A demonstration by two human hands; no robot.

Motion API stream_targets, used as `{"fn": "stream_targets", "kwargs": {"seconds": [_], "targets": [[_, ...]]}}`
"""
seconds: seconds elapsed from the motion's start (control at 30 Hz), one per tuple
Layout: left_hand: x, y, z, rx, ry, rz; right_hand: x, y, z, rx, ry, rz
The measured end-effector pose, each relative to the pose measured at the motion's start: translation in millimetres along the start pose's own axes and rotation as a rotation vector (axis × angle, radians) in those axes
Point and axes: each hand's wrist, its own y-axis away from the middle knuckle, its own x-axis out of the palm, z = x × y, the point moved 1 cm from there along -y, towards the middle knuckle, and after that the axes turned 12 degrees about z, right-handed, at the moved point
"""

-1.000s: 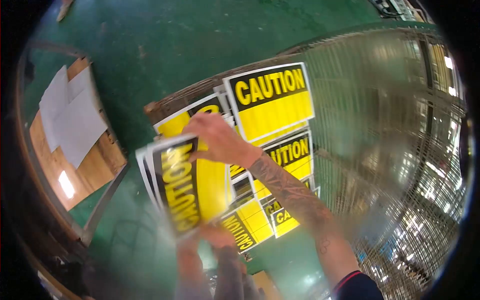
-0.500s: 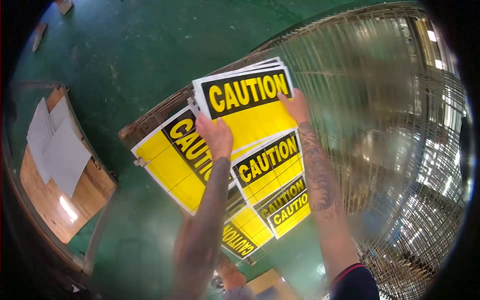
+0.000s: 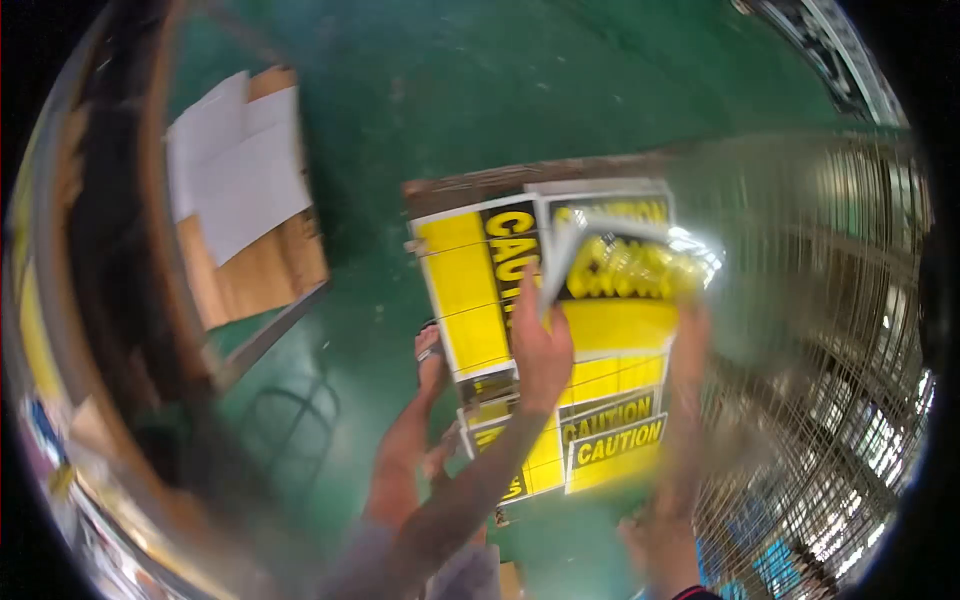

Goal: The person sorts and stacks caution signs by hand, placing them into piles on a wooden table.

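A stack of yellow-and-black CAUTION signs (image 3: 622, 322) is held tilted up in front of me, its upper part smeared by motion and glare. My left hand (image 3: 545, 355) is closed at its left edge, with the thumb toward the front. At the right edge is my right hand (image 3: 690, 335), blurred, its fingers hard to make out. Beneath lie more CAUTION signs: a large one (image 3: 460, 295) turned sideways at the left, and smaller ones (image 3: 618, 438) toward me. Thin wires cross over them.
Stacked wire racks (image 3: 830, 330) fill the right side. At the left, white sheets (image 3: 240, 170) lie on a wooden board (image 3: 260, 285). A person's sandalled foot (image 3: 430, 355) is on the green floor (image 3: 480, 90) beside the signs.
The view has swung, so the signs now appear farther right. The held stack has come lower and tips up, with light glinting off its top. Both hands stay at its sides.
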Motion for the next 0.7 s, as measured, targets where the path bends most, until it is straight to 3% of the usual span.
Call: {"fn": "stream_targets", "kwargs": {"seconds": [0.03, 0.1, 0.13, 0.27, 0.33, 0.4, 0.47, 0.5, 0.53, 0.57, 0.6, 0.63, 0.67, 0.7], "targets": [[-13, 35, -13, 0.094, -0.084, -0.017, -35, 4, -60, 0.079, -0.122, 0.033], [-40, 114, -40, 0.053, -0.295, -0.039, -8, 93, -9, 0.000, -0.249, 0.136], [-66, 144, -78, 0.239, -0.264, 0.005, 1, 134, 9, -0.034, -0.311, 0.196], [-159, 282, -186, 0.342, -0.341, -0.033, 15, 284, 54, -0.252, -0.478, 0.468], [-203, 331, -209, 0.301, -0.020, -0.163, 4, 327, 53, -0.231, -0.258, 0.353], [-260, 390, -217, 0.283, 0.131, -0.243, 36, 392, 101, -0.200, -0.424, 0.308], [-342, 425, -219, 0.504, -0.405, -0.458, 58, 440, 122, -0.301, -0.314, 0.438], [-363, 444, -227, 0.526, -0.078, -0.543, 68, 467, 139, -0.345, -0.245, 0.517], [-391, 459, -226, 0.695, 0.055, -0.667, 92, 499, 177, -0.425, -0.132, 0.598], [-427, 479, -227, 0.662, 0.059, -0.702, 116, 530, 216, -0.513, -0.026, 0.672], [-457, 490, -210, 0.828, 0.380, -0.738, 143, 555, 235, -0.666, -0.100, 0.706], [-483, 492, -221, 1.061, 0.088, -0.586, 171, 579, 253, -0.817, -0.176, 0.748], [-512, 498, -208, 1.008, 0.313, -0.674, 198, 591, 248, -0.988, -0.466, 0.781], [-530, 503, -201, 1.031, 0.325, -0.642, 215, 599, 248, -1.014, -0.490, 0.818]]}}
